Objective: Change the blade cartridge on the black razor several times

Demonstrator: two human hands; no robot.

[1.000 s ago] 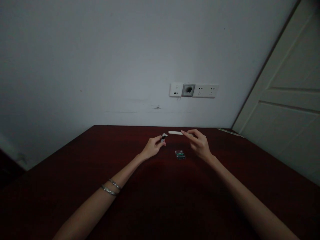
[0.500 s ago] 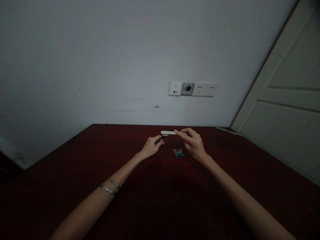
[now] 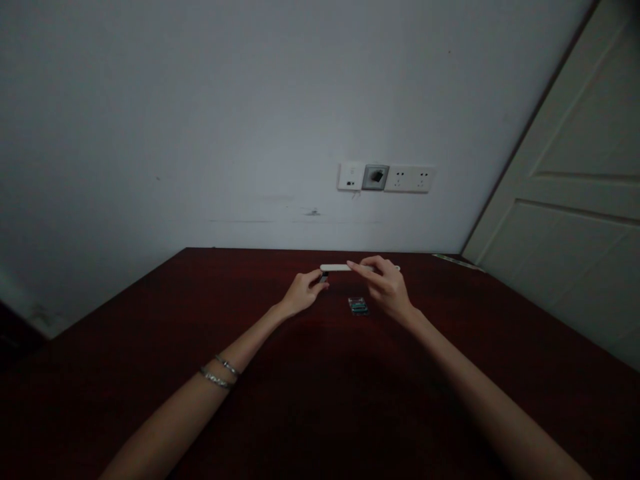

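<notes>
My right hand (image 3: 387,288) pinches a slim white stick-shaped object (image 3: 336,268) and holds it level above the dark red table (image 3: 320,400), its free end over my left fingertips. My left hand (image 3: 301,293) is closed on a small dark piece with a metal end (image 3: 324,277), mostly hidden by the fingers and the white object. A small greenish packet (image 3: 358,306) lies flat on the table between the two hands, nearer my right wrist. Two thin bracelets circle my left forearm (image 3: 220,372).
A white wall rises behind the table, with a row of wall sockets (image 3: 386,179) above the hands. A pale door (image 3: 575,200) stands at the right. A thin light strip (image 3: 453,261) lies at the table's far right edge.
My right hand has carried the white object leftward until its end meets the piece in my left hand. The left hand has barely moved.
</notes>
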